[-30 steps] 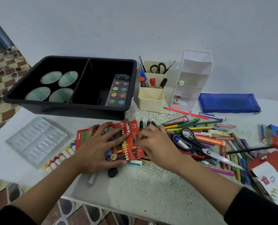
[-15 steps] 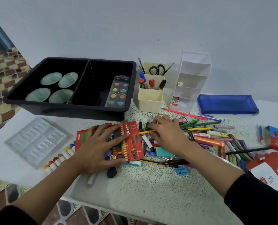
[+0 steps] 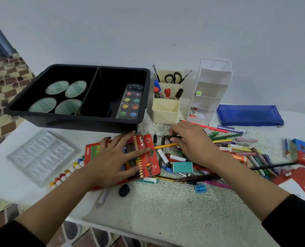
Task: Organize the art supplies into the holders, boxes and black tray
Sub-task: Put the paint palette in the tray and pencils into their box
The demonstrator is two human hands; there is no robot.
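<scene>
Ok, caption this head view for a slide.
Left hand rests on a red crayon box; right hand reaches into loose pens near the black tray.

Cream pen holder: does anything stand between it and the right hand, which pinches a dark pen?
Nothing visible does. The right hand pinches the dark pen just in front of the cream pen holder, and only bare speckled table lies between them. The holder's front compartment looks empty.
</scene>
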